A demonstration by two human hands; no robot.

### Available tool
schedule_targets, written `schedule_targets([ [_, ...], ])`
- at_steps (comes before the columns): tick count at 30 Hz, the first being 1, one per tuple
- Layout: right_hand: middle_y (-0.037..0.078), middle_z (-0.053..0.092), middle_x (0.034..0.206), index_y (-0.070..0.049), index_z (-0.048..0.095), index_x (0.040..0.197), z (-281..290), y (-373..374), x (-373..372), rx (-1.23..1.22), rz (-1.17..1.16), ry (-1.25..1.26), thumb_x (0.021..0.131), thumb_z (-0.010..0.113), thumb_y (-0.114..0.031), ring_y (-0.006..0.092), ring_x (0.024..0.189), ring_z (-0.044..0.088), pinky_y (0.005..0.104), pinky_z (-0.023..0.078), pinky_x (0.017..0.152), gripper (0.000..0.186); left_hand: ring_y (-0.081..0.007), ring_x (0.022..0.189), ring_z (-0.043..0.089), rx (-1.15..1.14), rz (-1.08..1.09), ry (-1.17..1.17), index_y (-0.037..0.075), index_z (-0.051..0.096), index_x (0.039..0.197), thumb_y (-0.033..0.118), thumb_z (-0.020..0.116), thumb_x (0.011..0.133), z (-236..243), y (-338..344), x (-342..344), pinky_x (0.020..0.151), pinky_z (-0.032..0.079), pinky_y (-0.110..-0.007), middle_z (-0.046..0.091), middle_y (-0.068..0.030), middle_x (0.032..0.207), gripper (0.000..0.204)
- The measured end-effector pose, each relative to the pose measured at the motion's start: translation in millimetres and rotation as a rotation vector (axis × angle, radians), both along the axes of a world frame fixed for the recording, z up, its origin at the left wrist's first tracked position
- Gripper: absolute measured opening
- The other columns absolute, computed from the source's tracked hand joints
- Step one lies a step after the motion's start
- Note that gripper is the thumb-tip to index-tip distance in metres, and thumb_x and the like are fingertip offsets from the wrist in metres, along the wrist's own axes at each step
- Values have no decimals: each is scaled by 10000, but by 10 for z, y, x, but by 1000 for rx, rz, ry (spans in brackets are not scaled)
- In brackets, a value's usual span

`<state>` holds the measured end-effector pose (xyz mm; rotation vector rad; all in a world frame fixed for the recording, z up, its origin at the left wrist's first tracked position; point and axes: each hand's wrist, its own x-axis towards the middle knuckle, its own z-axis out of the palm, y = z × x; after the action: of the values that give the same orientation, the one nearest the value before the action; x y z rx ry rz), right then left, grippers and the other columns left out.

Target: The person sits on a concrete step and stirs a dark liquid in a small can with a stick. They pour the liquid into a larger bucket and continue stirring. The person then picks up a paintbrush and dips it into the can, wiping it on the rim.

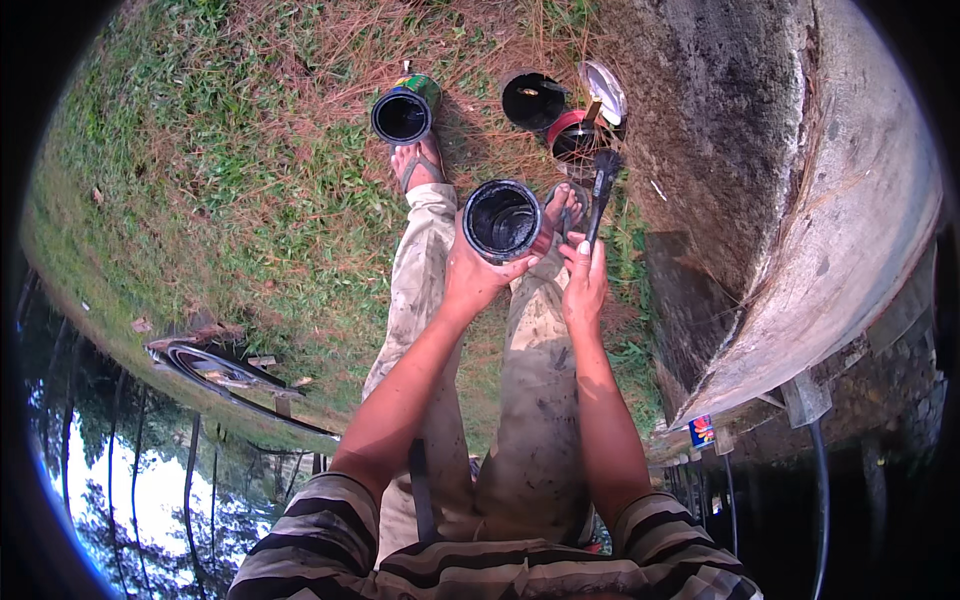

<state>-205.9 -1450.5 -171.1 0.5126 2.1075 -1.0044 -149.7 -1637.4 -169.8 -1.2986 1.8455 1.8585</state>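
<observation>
My left hand (478, 272) is closed round a can (502, 222) whose inside and rim are coated black; a dark, shiny layer shows at its bottom. In my right hand (584, 285) is a paintbrush (601, 200), gripped by its handle, its black bristles pointing away from me. The brush stands just right of the can, apart from it. Beyond my left foot, a green can (420, 95) with a black inside lies tipped towards me. Past my right foot are a dark open can (533, 100) and a red-rimmed container (575, 140) with black inside.
A white lid-like piece (604, 92) leans beside the containers. Along the right runs a stained concrete wall (720, 100). Grass with dry needles (240, 180) covers the ground. A wheel-like ring (225, 370) lies at the left, and a small blue-and-red can (701, 431) is at the lower right.
</observation>
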Motion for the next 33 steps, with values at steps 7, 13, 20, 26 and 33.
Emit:
schedule_targets([
  [7, 124, 711, 970, -17, 581, 1425, 947, -56, -429, 129, 442, 94, 1103, 530, -248, 185, 789, 696, 363, 548, 768, 400, -393, 1260, 604, -154, -258, -28, 7, 455, 1460, 317, 984, 610, -192, -252, 180, 1083, 488, -457, 621, -208, 1343, 1048],
  [13, 223, 714, 1287, 35, 636, 1365, 1408, -345, -661, -5, 567, 246, 1046, 563, -99, 372, 1175, 712, 406, 550, 990, 353, -399, 1316, 569, -120, -274, -62, -5, 437, 1482, 268, 984, 609, -232, -283, 235, 1109, 470, -458, 596, -215, 1385, 1065],
  [20, 179, 759, 1069, -125, 695, 1278, 1318, -775, -850, 60, 880, -44, 957, 669, -145, 448, 905, 724, 537, 560, 827, 323, -425, 1398, 506, -262, -463, 126, 14, 425, 1500, 155, 956, 612, -181, -352, 210, 1169, 430, -469, 532, -224, 1494, 1043],
  [26, 192, 714, 1151, -95, 640, 1319, 280, -1026, -987, 214, 743, 210, 956, 703, -213, 438, 1008, 697, 519, 543, 895, 387, -408, 1452, 467, -221, -414, 79, 24, 420, 1504, 131, 942, 629, -676, -404, 124, 1207, 405, -462, 504, -219, 1537, 1024],
  [33, 153, 668, 1166, -77, 657, 1273, -371, -1217, -1368, 148, 754, 665, 909, 753, -184, 379, 1093, 661, 485, 538, 922, 391, -378, 1312, 601, -91, -508, -42, 22, 442, 1478, 257, 978, 620, -1162, -676, -23, 1115, 477, -430, 623, -214, 1381, 1039],
])
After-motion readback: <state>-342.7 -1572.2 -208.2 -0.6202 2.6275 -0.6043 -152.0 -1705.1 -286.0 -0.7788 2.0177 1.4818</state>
